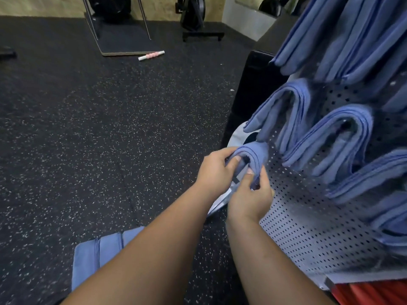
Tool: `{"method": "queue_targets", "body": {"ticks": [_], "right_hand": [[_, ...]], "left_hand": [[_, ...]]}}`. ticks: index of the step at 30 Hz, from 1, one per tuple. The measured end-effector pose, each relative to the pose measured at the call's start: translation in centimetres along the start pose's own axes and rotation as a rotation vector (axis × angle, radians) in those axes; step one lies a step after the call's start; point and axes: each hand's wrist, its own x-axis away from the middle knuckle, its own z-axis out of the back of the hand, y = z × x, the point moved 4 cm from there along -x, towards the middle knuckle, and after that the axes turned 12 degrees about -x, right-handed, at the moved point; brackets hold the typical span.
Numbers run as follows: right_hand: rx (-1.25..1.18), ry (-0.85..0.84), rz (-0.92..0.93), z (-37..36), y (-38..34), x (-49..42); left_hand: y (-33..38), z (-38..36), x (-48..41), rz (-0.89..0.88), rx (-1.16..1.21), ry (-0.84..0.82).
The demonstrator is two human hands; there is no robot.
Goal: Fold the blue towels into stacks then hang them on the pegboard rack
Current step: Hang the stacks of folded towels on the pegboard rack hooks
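Note:
A folded blue towel stack (253, 154) is draped over a peg at the left edge of the white pegboard rack (304, 221). My left hand (214, 171) grips its left side, thumb pressed into the fold. My right hand (251, 197) pinches its lower right side against the board. Several other blue towel stacks (330, 133) hang folded over pegs higher up and to the right. More folded blue towels (97, 254) lie on the floor beneath my left forearm.
The floor is dark speckled rubber (88, 133). A pink and white roller stick (151, 55) lies by an exercise machine's base board (123, 40) at the back. A black box (253, 84) stands behind the rack. Something red (370, 292) shows at bottom right.

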Motion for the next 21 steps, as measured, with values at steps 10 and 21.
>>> {"method": "queue_targets", "body": {"ticks": [10, 21], "right_hand": [[0.12, -0.002, 0.1, 0.4, 2.6, -3.9], [0.273, -0.166, 0.219, 1.3, 3.3, -5.0]], "left_hand": [[-1.8, -4.4, -2.0, 0.063, -0.074, -0.075], [-3.3, -6.5, -1.5, 0.063, -0.284, -0.098]]}}
